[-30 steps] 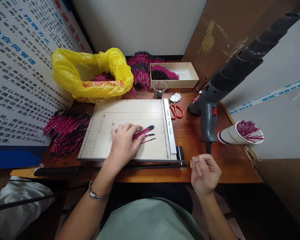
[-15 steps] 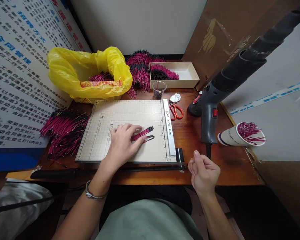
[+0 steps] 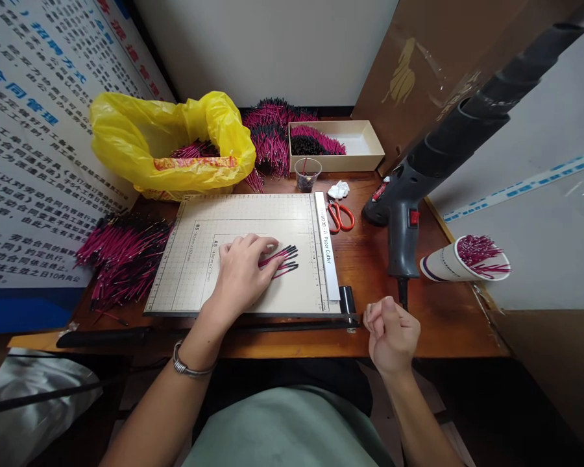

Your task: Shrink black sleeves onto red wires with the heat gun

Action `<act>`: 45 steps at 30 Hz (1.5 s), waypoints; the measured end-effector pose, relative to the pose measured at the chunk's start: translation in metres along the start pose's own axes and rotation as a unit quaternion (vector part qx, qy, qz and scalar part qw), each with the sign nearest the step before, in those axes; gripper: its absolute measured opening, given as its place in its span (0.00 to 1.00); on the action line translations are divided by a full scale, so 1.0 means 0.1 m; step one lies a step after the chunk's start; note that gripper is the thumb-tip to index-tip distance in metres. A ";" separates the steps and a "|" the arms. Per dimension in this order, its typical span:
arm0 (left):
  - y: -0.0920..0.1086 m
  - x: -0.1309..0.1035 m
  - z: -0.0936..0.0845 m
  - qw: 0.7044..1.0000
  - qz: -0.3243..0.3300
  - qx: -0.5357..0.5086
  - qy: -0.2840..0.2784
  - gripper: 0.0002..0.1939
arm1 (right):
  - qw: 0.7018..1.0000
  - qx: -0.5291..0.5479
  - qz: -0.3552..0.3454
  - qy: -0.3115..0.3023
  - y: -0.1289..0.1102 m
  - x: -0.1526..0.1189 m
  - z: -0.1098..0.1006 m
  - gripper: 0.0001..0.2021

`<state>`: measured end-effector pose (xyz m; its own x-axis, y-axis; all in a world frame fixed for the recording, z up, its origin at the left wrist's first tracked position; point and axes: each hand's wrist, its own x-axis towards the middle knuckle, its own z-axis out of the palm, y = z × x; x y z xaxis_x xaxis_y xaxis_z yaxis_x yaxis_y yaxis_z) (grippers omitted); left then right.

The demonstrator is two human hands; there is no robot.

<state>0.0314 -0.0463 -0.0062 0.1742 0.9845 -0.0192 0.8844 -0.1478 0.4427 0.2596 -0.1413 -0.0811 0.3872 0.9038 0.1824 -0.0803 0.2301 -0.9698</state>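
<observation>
My left hand (image 3: 246, 272) rests on the paper cutter's gridded board (image 3: 253, 214). Its curled fingers and thumb are over a few thin pink wires with black ends (image 3: 285, 259), which fan out to the right from beneath it. Part of these wires is hidden by the hand. Beyond the cutter's right front corner, my right hand (image 3: 393, 331) is held closed, thumb over bent fingers; whether anything is inside cannot be seen. The cutter's black-handled arm (image 3: 104, 336) lies down along the board's front edge.
Wire piles (image 3: 126, 259) lie left of the cutter and behind it. A yellow bag (image 3: 175, 175), a cardboard tray (image 3: 365, 146), a small plastic cup (image 3: 307, 175) and red scissors (image 3: 340, 217) surround it. A heat gun (image 3: 403, 240) and a paper cup of wires (image 3: 442, 263) stand right.
The wires under my left hand are spread further apart. My right hand remains closed near the cutter's corner. The whole view has shifted slightly.
</observation>
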 end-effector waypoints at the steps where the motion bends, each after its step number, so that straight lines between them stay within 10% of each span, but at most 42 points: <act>1: 0.00 0.00 0.00 1.000 0.001 -0.001 0.002 0.09 | 1.000 -0.004 0.003 0.001 0.00 0.00 0.00 0.22; 29: -0.02 0.02 -0.06 1.000 0.004 -0.013 -0.003 0.07 | 0.999 -0.028 0.010 0.019 -0.01 0.00 0.02 0.23; 37: 0.15 -0.15 -0.27 0.977 0.079 0.167 -0.106 0.13 | 0.999 -0.036 0.015 0.012 0.01 -0.01 0.00 0.22; 45: 0.26 0.17 -0.33 0.983 0.062 0.136 -0.110 0.13 | 0.999 -0.046 0.007 -0.004 0.03 -0.03 -0.02 0.23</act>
<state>0.0429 -0.0306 0.0350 0.3504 0.9178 -0.1868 0.9285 -0.3143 0.1976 0.2602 -0.1439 -0.0846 0.3790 0.9098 0.1695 -0.0010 0.1836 -0.9830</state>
